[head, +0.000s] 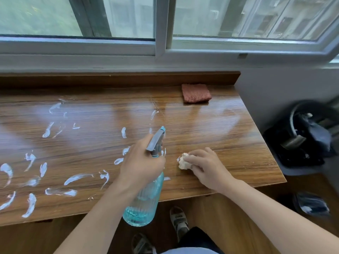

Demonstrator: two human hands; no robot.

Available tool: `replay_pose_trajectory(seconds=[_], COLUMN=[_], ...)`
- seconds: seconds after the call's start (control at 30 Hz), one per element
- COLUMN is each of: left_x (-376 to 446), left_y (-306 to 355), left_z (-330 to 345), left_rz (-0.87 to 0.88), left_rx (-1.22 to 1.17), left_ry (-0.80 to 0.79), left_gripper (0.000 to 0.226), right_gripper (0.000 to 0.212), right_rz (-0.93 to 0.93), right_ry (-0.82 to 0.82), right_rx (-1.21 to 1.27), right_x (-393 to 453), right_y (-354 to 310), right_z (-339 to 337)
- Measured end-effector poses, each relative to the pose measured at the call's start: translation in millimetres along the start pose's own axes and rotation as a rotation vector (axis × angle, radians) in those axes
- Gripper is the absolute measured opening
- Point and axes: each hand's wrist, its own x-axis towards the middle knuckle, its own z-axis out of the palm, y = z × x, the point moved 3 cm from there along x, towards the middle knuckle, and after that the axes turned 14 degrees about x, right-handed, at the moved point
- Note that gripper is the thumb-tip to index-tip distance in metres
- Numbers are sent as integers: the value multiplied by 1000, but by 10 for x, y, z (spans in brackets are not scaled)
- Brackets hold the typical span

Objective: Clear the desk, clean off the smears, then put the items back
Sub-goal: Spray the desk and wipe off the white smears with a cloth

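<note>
Blurring at the right edge makes the dark heap of bags and a white cord point(300, 136) beside the desk hard to read, and the feet below the desk edge are partly cut off. The left hand point(141, 162) covers the neck of a translucent teal ribbed plastic spray bottle point(145, 200), so the trigger cannot be seen; its fingers are wrapped closed around the neck. The bottle's long axis runs from its rounded base, hanging off the near edge of the desk, up and away to the grey nozzle head point(157, 140), which points toward the window and slightly right. The right hand point(205, 165) rests on the glossy wood-grain desk point(211, 121), fingers curled shut over a crumpled off-white wad of cloth or paper point(183, 162), mostly hidden beneath them. White, curved smears point(77, 178) streak the left and middle of the desk, some running out of view at the left. A folded, nubbly reddish-pink cloth point(196, 93) lies flat at the far edge, well apart from both hands.
</note>
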Motion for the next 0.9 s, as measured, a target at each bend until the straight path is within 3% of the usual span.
replay_pose_trajectory(seconds=[0.13,0.27,0.4,0.47,0.53,0.73,0.9], left_x=[-110,-259,-443,-522,-590,-716,-745], left_y=[-39,-94,-115,-129,-143,-81,-20], left_z=[26,117,207,265,326,577,829], left_rz=[40,-1,-63,-80,-109,-175,-218], left_rx=[40,64,103,133,177,203,236], left_ry=[-56,-109,-99,-85,-84,-94,-145], left_gripper=[19,16,36,27,15,24,23], right_gripper=[37,36,42,42,39,37,22], right_rz=[159,281,-38,-198,-239,50,9], right_ry=[235,152,-45,-164,-204,212,198], right_rx=[-33,-125,-156,-125,-105,31,-70], right_x=[472,620,205,-14,-53,277,147], right_y=[243,283,-62,-127,-35,419,531], right_z=[-244,-121,161,156,57,-334,-280])
